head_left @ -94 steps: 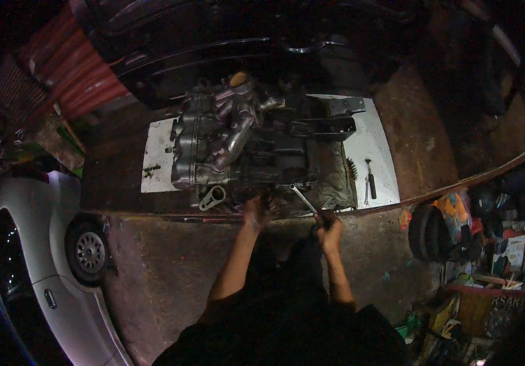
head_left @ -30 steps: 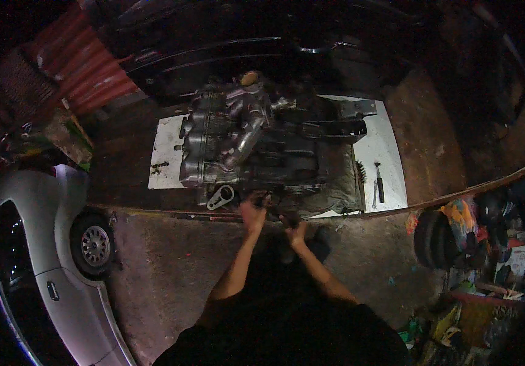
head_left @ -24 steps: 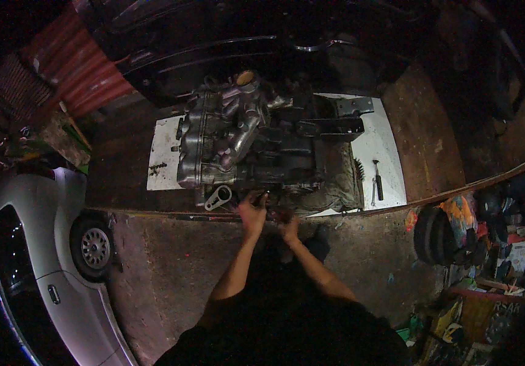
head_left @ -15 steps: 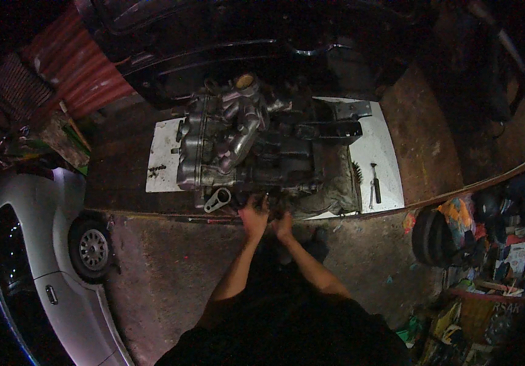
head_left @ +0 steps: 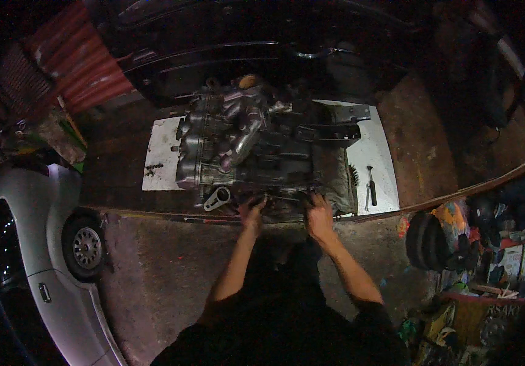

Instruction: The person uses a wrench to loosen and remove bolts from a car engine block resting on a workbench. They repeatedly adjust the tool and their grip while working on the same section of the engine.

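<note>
At the engine's [head_left: 250, 146] near side, my left hand [head_left: 251, 212] has its fingers curled low against the metalwork, beside a light metal bracket [head_left: 217, 199] with a round end. What it holds is too dark to make out. My right hand [head_left: 318, 216] is closed further right, near the edge of a dark cloth [head_left: 342, 189]. A thin metal bar [head_left: 284, 197] stretches between the hands, apparently in the right one's fingers, though they partly hide it. The engine lies on white sheets [head_left: 160, 152] on a wooden bench.
A brush [head_left: 353, 175] and a dark-handled tool [head_left: 372, 189] lie on the right. The bench's front edge [head_left: 433, 196] curves across. A silver car [head_left: 49, 274] stands lower left; tires [head_left: 421, 241] and clutter sit lower right. A black vehicle panel [head_left: 226, 30] is behind.
My right hand has moved right and slightly up, away from my left hand, which stays near the bracket. The thin bar now shows in the gap between them.
</note>
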Demonstrator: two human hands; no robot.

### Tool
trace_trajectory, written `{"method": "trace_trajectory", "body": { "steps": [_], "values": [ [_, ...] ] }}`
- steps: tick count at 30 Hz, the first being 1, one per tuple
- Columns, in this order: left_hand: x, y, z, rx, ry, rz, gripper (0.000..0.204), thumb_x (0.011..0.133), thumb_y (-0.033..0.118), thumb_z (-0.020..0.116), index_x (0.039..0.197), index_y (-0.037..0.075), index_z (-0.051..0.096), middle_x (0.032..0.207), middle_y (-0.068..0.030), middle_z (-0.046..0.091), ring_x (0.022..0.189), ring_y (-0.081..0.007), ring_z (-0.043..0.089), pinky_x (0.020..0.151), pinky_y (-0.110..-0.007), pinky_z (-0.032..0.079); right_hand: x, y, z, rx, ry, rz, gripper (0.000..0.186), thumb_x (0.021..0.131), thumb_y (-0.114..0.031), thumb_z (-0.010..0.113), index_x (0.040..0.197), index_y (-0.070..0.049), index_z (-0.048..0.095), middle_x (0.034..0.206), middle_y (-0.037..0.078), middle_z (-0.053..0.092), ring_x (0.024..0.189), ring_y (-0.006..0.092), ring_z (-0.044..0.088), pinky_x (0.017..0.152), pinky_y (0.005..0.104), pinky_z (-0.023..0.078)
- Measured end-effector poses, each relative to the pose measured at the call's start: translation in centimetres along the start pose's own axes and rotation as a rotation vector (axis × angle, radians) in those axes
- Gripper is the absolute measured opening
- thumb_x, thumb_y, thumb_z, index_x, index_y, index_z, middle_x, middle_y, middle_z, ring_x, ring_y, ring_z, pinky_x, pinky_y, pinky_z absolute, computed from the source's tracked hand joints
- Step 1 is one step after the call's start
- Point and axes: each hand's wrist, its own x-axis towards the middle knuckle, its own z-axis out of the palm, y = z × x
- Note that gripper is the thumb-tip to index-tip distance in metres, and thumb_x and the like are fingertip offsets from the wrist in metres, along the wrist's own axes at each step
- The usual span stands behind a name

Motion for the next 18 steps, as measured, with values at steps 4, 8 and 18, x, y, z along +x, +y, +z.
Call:
{"method": "trace_trajectory", "body": {
  "steps": [4, 8, 18],
  "values": [
    [-0.3, -1.2, -1.1, -0.249, -0.184, -0.045, 0.032, 0.074, 0.010, 0.070, 0.103, 0.000, 0.059, 0.096, -0.0090, 0.061, 0.093, -0.0219, 0.055, 0.077, -0.035, 0.047, 2.3, -2.0, -3.8, -0.256, -0.138, -0.318, 0.020, 0.070, -0.020, 0.056, 0.082, -0.009, 0.068, 0.120, 0.017, 0.051, 0.115, 0.0326, 0.044, 0.097, 0.0489, 0.031],
    [0.6, -1.7, -2.1, -0.300, -0.225, -0.127, 0.033, 0.077, 0.014, 0.068, 0.105, -0.001, 0.058, 0.096, -0.0080, 0.061, 0.090, -0.0216, 0.056, 0.076, -0.034, 0.047, 2.2, -3.2, -5.1, -0.271, -0.202, -0.364, 0.019, 0.068, -0.023, 0.059, 0.079, -0.011, 0.069, 0.118, 0.017, 0.053, 0.115, 0.0316, 0.044, 0.098, 0.0486, 0.030],
    [5.7, -7.4, -2.9, 0.280, -0.069, 0.313, 0.038, 0.077, 0.029, 0.069, 0.100, -0.001, 0.062, 0.094, -0.0101, 0.065, 0.083, -0.0187, 0.059, 0.076, -0.031, 0.045, -4.8, 1.1, 2.0, -0.020, 0.009, 0.171, 0.025, 0.063, -0.010, 0.062, 0.086, -0.006, 0.068, 0.113, 0.018, 0.055, 0.109, 0.0344, 0.047, 0.097, 0.0526, 0.029]
  ]
}}
